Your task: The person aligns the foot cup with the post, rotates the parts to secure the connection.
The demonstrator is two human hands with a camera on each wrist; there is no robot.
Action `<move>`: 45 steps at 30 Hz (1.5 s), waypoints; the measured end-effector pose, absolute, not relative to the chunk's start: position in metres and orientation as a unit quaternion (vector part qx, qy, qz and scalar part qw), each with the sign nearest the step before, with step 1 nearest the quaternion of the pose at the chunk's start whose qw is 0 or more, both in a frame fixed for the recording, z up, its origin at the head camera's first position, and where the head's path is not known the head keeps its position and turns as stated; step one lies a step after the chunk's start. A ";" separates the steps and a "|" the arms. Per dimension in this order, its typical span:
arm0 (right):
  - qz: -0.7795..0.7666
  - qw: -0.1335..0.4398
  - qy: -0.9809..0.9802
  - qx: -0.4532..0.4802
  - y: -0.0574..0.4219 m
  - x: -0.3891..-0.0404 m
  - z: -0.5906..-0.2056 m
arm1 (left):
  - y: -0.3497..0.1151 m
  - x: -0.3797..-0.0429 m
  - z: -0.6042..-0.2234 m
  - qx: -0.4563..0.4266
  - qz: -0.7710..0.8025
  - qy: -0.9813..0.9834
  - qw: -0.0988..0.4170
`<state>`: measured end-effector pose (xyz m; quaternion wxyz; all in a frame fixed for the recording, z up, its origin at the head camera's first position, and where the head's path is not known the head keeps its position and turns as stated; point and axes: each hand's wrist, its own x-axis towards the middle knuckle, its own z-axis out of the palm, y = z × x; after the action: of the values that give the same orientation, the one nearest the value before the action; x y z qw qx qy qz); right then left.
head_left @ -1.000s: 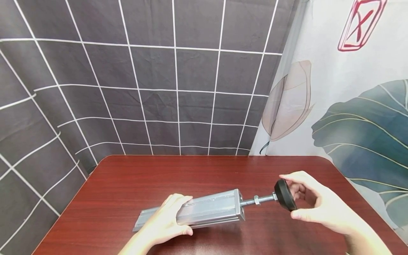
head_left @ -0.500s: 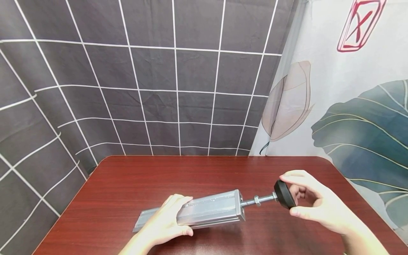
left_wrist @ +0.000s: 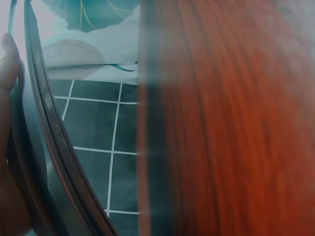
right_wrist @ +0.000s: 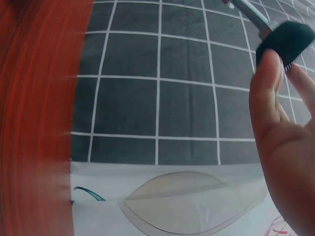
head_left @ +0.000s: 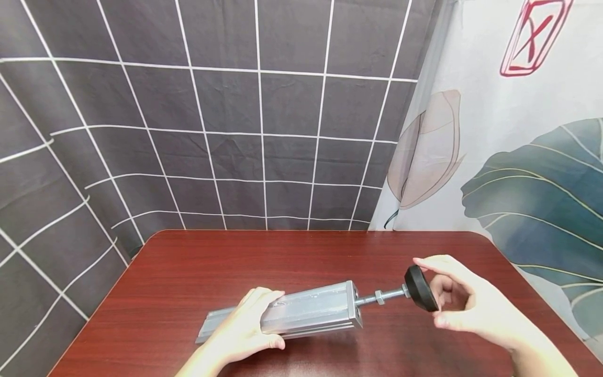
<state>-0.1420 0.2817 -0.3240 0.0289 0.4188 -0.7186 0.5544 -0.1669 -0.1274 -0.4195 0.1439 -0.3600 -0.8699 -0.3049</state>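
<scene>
My left hand [head_left: 247, 327] grips a silver aluminium extrusion [head_left: 311, 306] around its middle, thumb on the near side and fingers over the top. The bar slants slightly up to the right above the table. From the end plate [head_left: 353, 303] at its right end sticks a threaded rod [head_left: 393, 294] with a hex nut [head_left: 379, 297] partway along. A black levelling foot [head_left: 421, 288] sits on the rod's outer end. The thumb and fingertips of my right hand [head_left: 476, 301] pinch the foot's rim; the right wrist view shows the thumb against the black foot [right_wrist: 285, 44].
A reddish-brown wooden table [head_left: 264, 256] lies under the hands. Behind it hangs a dark grey curtain [head_left: 292, 104] with white grid lines. A white cloth with leaf prints [head_left: 542, 204] hangs at the right.
The right hand's fingers shift slightly around the foot's rim, and the foot's tilt changes a little. My left hand and the aluminium extrusion stay in place.
</scene>
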 end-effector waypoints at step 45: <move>0.516 0.031 -0.750 0.413 0.284 -0.146 -0.325 | -0.130 -0.169 -0.417 -0.355 -0.303 -0.874 0.136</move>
<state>-0.1463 0.2842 -0.3252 0.0313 0.4132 -0.7500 0.5156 -0.1691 -0.1302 -0.4175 0.1361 -0.3553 -0.8737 -0.3030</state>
